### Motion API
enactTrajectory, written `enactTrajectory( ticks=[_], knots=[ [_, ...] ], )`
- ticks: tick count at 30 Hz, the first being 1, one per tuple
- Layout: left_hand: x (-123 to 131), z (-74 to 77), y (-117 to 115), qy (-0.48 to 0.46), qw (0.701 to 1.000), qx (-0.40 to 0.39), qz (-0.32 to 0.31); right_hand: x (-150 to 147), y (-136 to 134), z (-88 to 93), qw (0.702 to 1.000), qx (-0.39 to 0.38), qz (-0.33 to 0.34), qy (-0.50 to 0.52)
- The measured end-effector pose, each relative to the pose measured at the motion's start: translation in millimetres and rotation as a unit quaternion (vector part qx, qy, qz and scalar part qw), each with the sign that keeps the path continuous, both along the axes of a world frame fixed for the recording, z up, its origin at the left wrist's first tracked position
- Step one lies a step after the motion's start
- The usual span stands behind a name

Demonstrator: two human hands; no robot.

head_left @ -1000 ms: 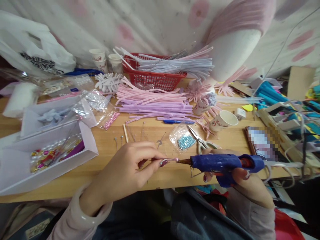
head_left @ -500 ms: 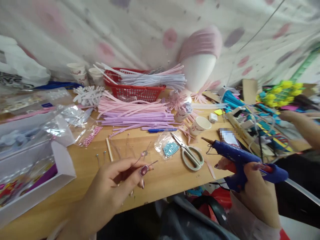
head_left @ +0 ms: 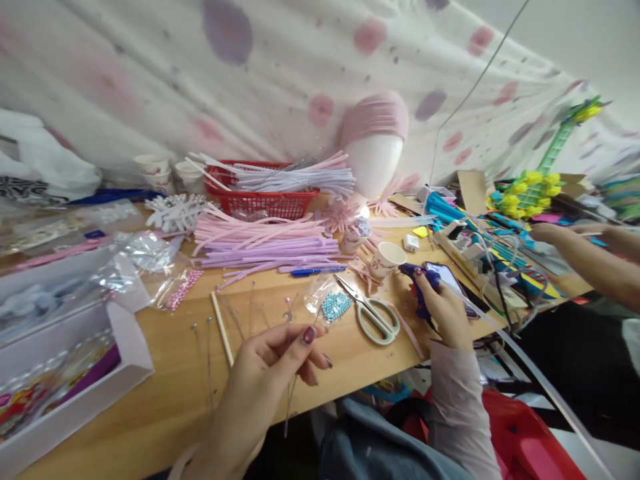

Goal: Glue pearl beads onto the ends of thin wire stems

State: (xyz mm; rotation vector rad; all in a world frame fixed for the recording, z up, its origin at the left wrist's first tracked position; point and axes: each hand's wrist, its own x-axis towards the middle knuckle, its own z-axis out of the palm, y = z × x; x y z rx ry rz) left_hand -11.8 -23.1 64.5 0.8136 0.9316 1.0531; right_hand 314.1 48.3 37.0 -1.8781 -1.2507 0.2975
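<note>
My left hand (head_left: 273, 363) is closed in a pinch on a thin wire (head_left: 287, 412) whose lower end hangs below the fingers. A small pink bead shows just above the fingertips; I cannot tell if it belongs to that wire. My right hand (head_left: 447, 308) is wrapped around a blue glue gun (head_left: 424, 305), its nozzle partly hidden, beside a paper cup (head_left: 388, 259) and a phone (head_left: 453, 283). A clear glue stick (head_left: 520, 353) trails from its rear. Between my hands lie scissors (head_left: 376, 317) and a bag of turquoise beads (head_left: 336, 307).
Pink and purple pipe cleaners (head_left: 265, 253) lie before a red basket (head_left: 265, 203). White boxes (head_left: 135, 347) stand at left. A mannequin head (head_left: 375, 153) is at the back. Another person's hand (head_left: 570, 243) reaches in at right, near a power strip (head_left: 460, 257).
My right hand has lowered the glue gun forward and left, toward the table by the cup and phone. My left hand has shifted slightly right, still pinching wire. The view has tilted up.
</note>
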Motion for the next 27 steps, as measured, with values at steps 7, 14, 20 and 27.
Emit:
enactTrajectory(
  ticks=[7,14,20,27],
  knots=[
    [9,0.4,6,0.012,1.0,0.002,0.008,5,-33,5.4,0.985,-0.085,-0.08,-0.126],
    [24,-4.6,9,0.049,0.997,0.013,0.052,-41,-97,53.8,0.972,-0.131,0.156,-0.116],
    [42,1.9,6,-0.003,0.993,0.017,0.113,-131,-80,55.5,0.896,-0.023,0.438,0.069],
    [65,3.3,3,-0.024,0.984,-0.001,0.178,-156,-69,20.7,0.798,0.026,0.461,0.387]
  ],
)
